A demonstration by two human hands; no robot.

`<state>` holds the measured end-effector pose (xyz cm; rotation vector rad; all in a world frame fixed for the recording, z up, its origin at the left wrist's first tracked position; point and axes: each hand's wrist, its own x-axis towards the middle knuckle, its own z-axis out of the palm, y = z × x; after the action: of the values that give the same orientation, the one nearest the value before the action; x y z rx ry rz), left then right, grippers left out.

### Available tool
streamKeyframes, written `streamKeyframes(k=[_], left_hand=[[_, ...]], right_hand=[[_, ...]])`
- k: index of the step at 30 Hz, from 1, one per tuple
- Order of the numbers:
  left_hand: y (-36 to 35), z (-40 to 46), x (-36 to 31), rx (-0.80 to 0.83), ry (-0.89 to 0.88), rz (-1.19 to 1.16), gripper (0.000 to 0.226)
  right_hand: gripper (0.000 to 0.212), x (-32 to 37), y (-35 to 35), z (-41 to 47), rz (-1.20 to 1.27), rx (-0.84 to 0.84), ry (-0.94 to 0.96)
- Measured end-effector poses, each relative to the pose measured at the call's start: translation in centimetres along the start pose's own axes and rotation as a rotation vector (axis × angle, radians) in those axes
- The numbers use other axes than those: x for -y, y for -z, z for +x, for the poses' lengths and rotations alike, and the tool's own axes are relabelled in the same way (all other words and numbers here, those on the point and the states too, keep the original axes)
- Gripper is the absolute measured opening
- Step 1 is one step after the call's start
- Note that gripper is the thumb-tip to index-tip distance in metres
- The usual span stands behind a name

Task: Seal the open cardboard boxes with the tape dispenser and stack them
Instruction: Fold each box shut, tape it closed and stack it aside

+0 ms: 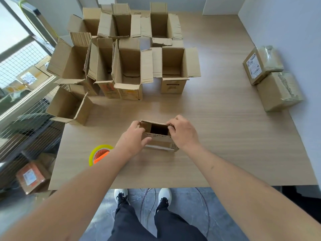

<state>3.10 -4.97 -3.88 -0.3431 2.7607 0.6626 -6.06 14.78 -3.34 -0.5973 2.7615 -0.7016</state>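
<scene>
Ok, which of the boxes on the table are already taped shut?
The two boxes by the right wall: the upper sealed box leaning on the lower sealed box. Both have closed, taped tops; the others' flaps are open.

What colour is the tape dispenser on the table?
The tape dispenser is yellow-green with an orange middle, seen in the head view.

both forearms are bare, no sleeves, watch or rings showing. at the bottom centre of the frame: dark trousers (156, 225) and white shoes (165, 194) with black laces and black tongues.
</scene>
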Motion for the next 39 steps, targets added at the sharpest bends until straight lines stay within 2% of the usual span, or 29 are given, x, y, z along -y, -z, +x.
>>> streamKeyframes(k=[1, 4, 8, 13, 16, 21, 24, 26, 31, 39], left_hand=[[-0.2, 0.1, -0.3, -0.043, 0.028, -0.022, 0.042], [-0.7, 0.0, -1.1, -0.126, 0.136, -0.063, 0.050], [-0.6, -0.2, -1.1, -0.141, 0.181, -0.120, 0.058], [-0.6, -1.1, 1.5, -0.081, 0.196, -0.043, 0.034], [-1.2, -2.4, 4.5, -0.046, 0.250, 0.001, 0.033], [-2.9, -4.7, 8.3, 0.084, 0.396, 0.148, 0.072], [-4.2, -5.6, 9.5, 0.063, 0.405, 0.197, 0.101], [-4.8, -6.0, 10.2, 0.030, 0.425, 0.198, 0.112], [-5.2, -6.9, 11.5, -0.001, 0.436, 0.236, 0.122], [-6.0, -8.1, 13.2, -0.067, 0.202, 0.253, 0.118]], right_hand=[[0.019, 0.1, 0.1, -0.1, 0.019, 0.018, -0.008], [0.026, -0.1, -0.1, -1.0, 0.052, 0.078, -0.052], [0.031, -0.5, -1.5, -2.0, 0.026, 0.180, -0.096], [0.030, 0.3, -3.3, -2.5, 0.078, 0.071, -0.124], [0.032, 0.4, -4.2, -3.0, 0.093, 0.035, -0.095], [0.031, 0.5, -4.8, -3.4, 0.178, 0.002, -0.077], [0.031, 1.0, -5.3, -3.5, 0.169, -0.002, -0.062], [0.032, 1.2, -5.6, -3.7, 0.149, 0.010, -0.055], [0.032, 1.7, -5.9, -3.9, 0.160, 0.006, -0.047], [0.032, 2.0, -6.3, -4.2, 0.179, 0.012, -0.042]])
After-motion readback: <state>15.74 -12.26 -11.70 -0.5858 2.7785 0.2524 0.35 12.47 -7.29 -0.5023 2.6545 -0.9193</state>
